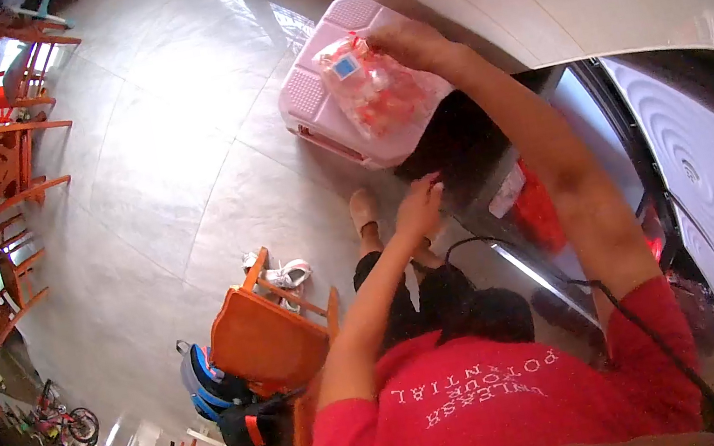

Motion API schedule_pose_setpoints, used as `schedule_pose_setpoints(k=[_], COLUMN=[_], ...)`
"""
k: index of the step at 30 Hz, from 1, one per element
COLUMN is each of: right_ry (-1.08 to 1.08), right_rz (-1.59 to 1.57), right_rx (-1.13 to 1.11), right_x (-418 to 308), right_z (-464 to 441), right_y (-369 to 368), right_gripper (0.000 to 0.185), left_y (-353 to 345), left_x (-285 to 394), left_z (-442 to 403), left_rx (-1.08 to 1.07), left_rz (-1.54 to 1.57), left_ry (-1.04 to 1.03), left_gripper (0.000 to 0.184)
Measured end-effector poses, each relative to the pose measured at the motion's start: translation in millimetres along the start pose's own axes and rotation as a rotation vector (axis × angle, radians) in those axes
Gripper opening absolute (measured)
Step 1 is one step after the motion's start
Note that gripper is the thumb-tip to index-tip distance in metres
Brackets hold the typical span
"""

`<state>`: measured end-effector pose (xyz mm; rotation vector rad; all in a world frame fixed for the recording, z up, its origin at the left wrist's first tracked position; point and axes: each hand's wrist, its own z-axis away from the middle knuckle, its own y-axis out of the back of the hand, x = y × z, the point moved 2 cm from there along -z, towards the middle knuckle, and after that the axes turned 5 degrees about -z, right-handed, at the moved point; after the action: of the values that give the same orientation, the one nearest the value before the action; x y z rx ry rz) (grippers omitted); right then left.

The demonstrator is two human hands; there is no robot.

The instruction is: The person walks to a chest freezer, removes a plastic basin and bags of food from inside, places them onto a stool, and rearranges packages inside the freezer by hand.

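Note:
My right hand [411, 46] is closed on the top edge of a clear plastic bag [378, 92]. The bag has a blue-and-white label, with red and whitish pieces inside. It rests on the lid of a pink plastic box [311, 98] with dotted corner panels. Nearer my body, my left hand [419, 211] is closed, apart from the bag. A small dark red bit shows at its fingertips, too small to name.
At right stands an open cabinet with a white ripple-patterned panel [695, 157]; a red package [536, 210] lies beside it. A wooden chair [268, 337], white shoes [290, 274] and a blue-black backpack [209, 380] are at left. A dark cable [565, 283] crosses near my right arm.

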<state>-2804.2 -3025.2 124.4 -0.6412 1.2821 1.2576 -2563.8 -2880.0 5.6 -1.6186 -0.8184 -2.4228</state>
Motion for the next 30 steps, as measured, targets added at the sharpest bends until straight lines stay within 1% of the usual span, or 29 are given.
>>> schedule_pose_setpoints(k=[1, 3, 4, 6, 7, 9, 10, 12, 13, 15, 16, 18, 19, 21, 22, 23, 24, 25, 26, 27, 28, 29, 30], right_ry=[-0.064, 0.055, 0.112, 0.072, 0.054, 0.064, 0.068, 0.143, 0.18, 0.274, 0.319, 0.506, 0.586, 0.346, 0.222, 0.218, 0.229, 0.079, -0.054, -0.189, -0.314, -0.413, -0.507], right_rz=[0.053, 0.422, 0.605, 0.551, 0.523, 0.625, 0.673, 0.682, 0.686, 0.626, 0.596, 0.589, 0.589, 0.513, 0.478, 0.507, 0.537, 0.433, 0.424, 0.411, 0.498, 0.554, 0.605], right_rx=[-0.061, -0.238, -0.329, -0.287, -0.262, -0.127, -0.058, 0.095, 0.174, 0.128, 0.107, 0.329, 0.434, 0.68, 0.804, 0.891, 0.984, 1.055, 1.107, 1.149, 1.167, 1.092, 1.013], right_x=[-20, 19, 18, 18, 10, 5, 4, 13, 21, 39, 36, 29, 21, 20, 26, 36, 47, 68, 88, 108, 125, 158, 197], right_z=[3, -17, -18, -19, -16, -9, -7, -5, -4, 2, 7, 25, 41, 88, 114, 145, 174, 207, 235, 263, 291, 318, 344], right_y=[-5, -6, -10, -9, -10, -7, -5, -5, -4, -7, -8, 3, 10, 27, 35, 45, 62, 77, 84, 90, 93, 93, 91], right_gripper=[0.017, 0.016, 0.018, 0.018, 0.018, 0.018, 0.018, 0.019, 0.02, 0.021, 0.022, 0.022, 0.022, 0.022, 0.023, 0.024, 0.024, 0.024, 0.024, 0.024, 0.024, 0.025, 0.025], left_y=[9, 23, 30, 41, 52, 74, 74, 72, 68, 58, 58, 56, 55, 50, 32, 13, 8, 5, 3, 8, 20, 26, 21], left_x=[-8, -22, -22, -23, -14, 8, 8, 6, 1, -11, -11, -12, -16, -35, -67, -103, -121, -135, -142, -132, -107, -92, -99], left_z=[0, -1, -1, -6, -7, -8, -8, -10, -12, -11, -10, -1, 4, 14, 14, 25, 38, 44, 45, 48, 56, 67, 75], left_rx=[0.012, 0.032, 0.085, 0.193, 0.199, 0.208, 0.254, 0.339, 0.337, 0.33, 0.324, 0.294, 0.238, 0.107, 0.099, 0.09, 0.07, 0.056, 0.046, 0.007, -0.031, -0.066, -0.097], left_rz=[0.047, 0.146, 0.195, 0.288, 0.251, 0.174, 0.173, 0.169, 0.19, 0.23, 0.171, 0.058, 0.079, 0.132, 0.143, 0.147, 0.126, 0.103, 0.08, 0.092, 0.105, 0.117, 0.027], left_ry=[0.062, 0.188, 0.199, 0.212, 0.245, 0.313, 0.298, 0.267, 0.266, 0.265, 0.242, 0.199, 0.211, 0.256, 0.256, 0.258, 0.22, 0.174, 0.123, 0.172, 0.223, 0.274, 0.292], left_gripper=[0.037, 0.038, 0.039, 0.039, 0.04, 0.04, 0.039, 0.038, 0.038, 0.037, 0.037, 0.037, 0.036, 0.034, 0.032, 0.029, 0.029, 0.029, 0.028, 0.027, 0.026, 0.024, 0.024])
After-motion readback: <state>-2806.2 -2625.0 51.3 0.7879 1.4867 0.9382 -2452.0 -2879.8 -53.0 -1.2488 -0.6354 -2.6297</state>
